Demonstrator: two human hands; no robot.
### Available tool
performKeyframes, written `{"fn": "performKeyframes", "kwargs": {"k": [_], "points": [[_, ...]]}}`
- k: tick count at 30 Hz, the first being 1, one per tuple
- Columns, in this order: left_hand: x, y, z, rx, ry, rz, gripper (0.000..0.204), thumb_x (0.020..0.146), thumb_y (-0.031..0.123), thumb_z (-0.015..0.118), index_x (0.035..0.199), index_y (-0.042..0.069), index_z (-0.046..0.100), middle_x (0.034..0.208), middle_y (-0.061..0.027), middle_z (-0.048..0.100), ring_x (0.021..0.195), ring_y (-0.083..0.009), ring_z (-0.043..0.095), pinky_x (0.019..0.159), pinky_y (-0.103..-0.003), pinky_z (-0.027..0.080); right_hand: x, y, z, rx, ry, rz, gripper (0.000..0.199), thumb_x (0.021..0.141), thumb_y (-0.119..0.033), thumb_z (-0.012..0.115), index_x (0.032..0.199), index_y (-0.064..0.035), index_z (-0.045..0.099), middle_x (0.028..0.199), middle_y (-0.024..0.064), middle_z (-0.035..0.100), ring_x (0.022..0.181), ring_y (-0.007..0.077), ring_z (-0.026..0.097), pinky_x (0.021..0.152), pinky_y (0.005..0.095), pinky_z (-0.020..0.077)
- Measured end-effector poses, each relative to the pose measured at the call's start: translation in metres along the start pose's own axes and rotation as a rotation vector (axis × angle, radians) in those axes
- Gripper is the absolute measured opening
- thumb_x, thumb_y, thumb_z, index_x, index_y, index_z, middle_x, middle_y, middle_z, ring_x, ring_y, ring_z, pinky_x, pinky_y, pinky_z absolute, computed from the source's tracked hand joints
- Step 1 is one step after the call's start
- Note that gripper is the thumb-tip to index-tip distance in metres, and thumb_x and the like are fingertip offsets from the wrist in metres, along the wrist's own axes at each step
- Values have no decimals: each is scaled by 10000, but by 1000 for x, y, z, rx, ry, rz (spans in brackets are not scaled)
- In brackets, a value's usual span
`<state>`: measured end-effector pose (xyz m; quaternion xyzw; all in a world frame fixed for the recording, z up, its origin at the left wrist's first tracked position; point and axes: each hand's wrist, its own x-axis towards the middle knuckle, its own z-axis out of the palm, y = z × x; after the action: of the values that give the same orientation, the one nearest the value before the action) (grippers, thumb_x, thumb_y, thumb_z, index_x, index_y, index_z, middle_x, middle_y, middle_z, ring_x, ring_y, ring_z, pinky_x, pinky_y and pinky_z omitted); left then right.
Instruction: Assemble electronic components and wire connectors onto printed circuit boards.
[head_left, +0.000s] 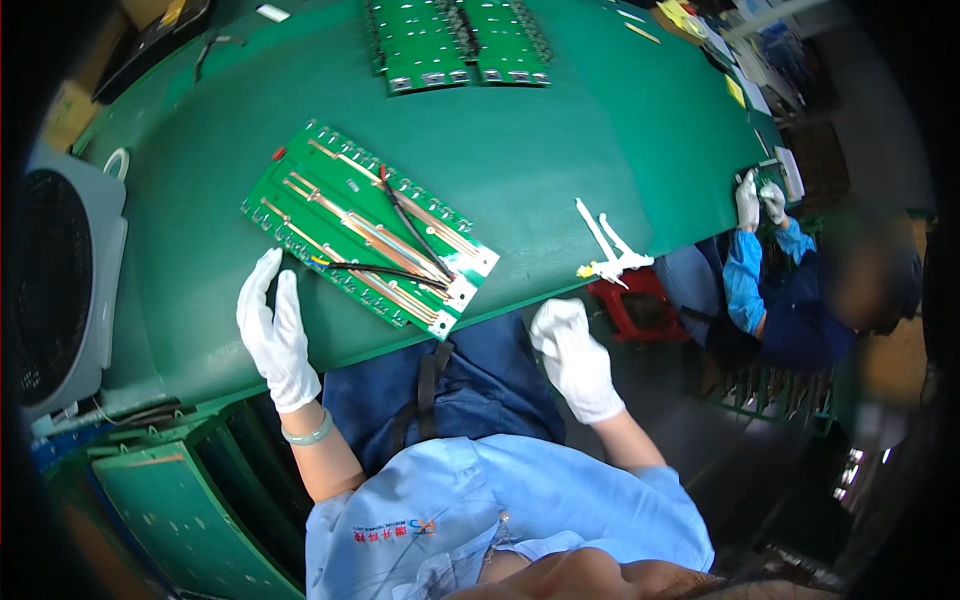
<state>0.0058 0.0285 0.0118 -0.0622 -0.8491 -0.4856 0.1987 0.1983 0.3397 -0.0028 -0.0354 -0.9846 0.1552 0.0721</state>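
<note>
Left hand [275, 335] was over desk [540, 200], just inside near edge, fingers extended, thumb apart. Right hand [575, 360] hovered just off same edge, fingers curled. Bare forearms [330, 465] pointed forward.

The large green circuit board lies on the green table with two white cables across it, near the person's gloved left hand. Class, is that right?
Not quite: the two cables are black, not white, as the head view shows. The large green circuit board does lie on the green table, near the gloved left hand.
</note>
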Motion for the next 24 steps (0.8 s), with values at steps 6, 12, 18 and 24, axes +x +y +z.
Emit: {"fn": "performKeyframes", "kwargs": {"k": [6,12,18,24], "points": [[4,-5,-3,89,7,117,211,823,38,673,1030,-3,660,1065,-141,668,1036,-295,621,940,-374,463,-53,80,-32,271,265,337,114,824,-56,677,739,-26,607,717,64,583,601,169,569,562,275,445],[-1,-6,-4,-54,61,31,185,839,21,640,1020,3,668,1038,-150,672,983,-277,634,884,-347,477,95,-39,-68,1247,94,255,411,877,-68,598,1249,68,487,1308,179,519,1144,236,557,960,321,452],[-3,-7,-2,-126,75,-55,166,855,55,636,1011,11,677,1027,-130,681,975,-258,633,884,-333,473,232,-166,-51,1478,-183,137,515,888,-204,617,1326,22,467,1175,120,602,793,60,532,649,194,447],[-5,-11,-11,-130,32,-128,207,891,98,627,1050,-30,662,1071,-132,669,998,-201,624,913,-300,461,243,-175,-50,1535,-343,85,472,940,-221,569,1353,-17,467,1178,83,620,608,5,401,444,162,293]]}}
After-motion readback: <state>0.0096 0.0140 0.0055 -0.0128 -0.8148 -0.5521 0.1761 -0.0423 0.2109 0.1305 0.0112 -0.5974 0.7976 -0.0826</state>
